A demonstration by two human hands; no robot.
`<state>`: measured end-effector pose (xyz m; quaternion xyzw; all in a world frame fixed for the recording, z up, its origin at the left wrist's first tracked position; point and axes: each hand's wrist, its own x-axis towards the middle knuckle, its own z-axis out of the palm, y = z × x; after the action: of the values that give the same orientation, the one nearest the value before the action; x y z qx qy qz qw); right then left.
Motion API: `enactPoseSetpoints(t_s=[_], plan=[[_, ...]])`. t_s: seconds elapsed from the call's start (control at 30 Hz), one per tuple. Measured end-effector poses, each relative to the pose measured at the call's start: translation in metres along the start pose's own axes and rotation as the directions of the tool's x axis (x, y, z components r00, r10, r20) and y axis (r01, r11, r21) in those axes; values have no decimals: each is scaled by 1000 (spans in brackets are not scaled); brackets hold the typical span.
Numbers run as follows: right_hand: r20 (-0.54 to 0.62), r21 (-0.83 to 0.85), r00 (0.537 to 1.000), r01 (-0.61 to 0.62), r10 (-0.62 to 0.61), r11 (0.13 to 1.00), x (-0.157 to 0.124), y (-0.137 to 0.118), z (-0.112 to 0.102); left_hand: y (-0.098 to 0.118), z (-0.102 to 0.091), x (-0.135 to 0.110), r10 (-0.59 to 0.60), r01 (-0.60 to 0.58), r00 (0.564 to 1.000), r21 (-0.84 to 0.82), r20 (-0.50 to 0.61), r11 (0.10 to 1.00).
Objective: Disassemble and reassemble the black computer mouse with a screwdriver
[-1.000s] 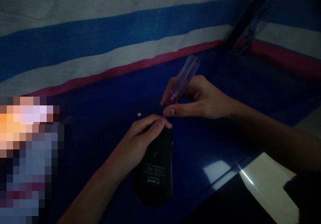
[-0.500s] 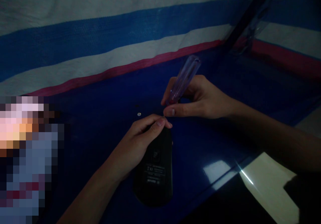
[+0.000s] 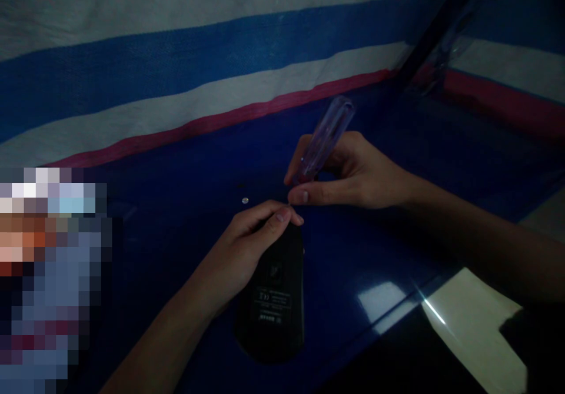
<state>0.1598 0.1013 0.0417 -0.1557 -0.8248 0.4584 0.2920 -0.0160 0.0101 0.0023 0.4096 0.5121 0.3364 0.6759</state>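
Observation:
A black computer mouse [image 3: 273,317] lies with its underside up, its printed label and small sensor window showing. My left hand [image 3: 253,235] is closed on the mouse's far end, thumb on top and fingers wrapped over the edge. Just beyond it, my right hand [image 3: 348,173] grips a screwdriver [image 3: 329,132] by its clear purple handle, which leans up and to the right. The screwdriver's shaft is mostly hidden by my fingers; its tip points down at the mouse's far end beside my left thumb. A small shiny round piece [image 3: 245,200] rests on the table left of the hands.
Under everything is a glossy dark blue table [image 3: 176,164]. Its near edge runs diagonally at lower right. A striped sheet [image 3: 198,59] hangs behind, and a dark pole [image 3: 441,29] slants at the back right. The left side holds a pixelated patch [image 3: 53,288].
The screwdriver handle has shifted very slightly to the right. Both hands and the mouse keep nearly the same position.

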Motion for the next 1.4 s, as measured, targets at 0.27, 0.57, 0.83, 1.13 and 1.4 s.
enactPoseSetpoints(t_s=[0.27,0.57,0.83,1.13,1.4], plan=[[-13,-18,1000,23,-23,1000,1,0,0,1,1,-1,-10,10,1000,7,-3,1000],[-21,-38,1000,8,-9,999,0,0,0,0,0,-1,-6,6,1000,22,-7,1000],[-21,-43,1000,10,-11,999,1,0,1,-1,0,1,8,-8,1000,24,2,1000],[-14,-26,1000,8,-8,1000,1,-1,0,-1,-1,2,7,-7,1000,9,-2,1000],[-26,-47,1000,2,-3,999,0,0,0,-1,0,1,17,-17,1000,30,-3,999]])
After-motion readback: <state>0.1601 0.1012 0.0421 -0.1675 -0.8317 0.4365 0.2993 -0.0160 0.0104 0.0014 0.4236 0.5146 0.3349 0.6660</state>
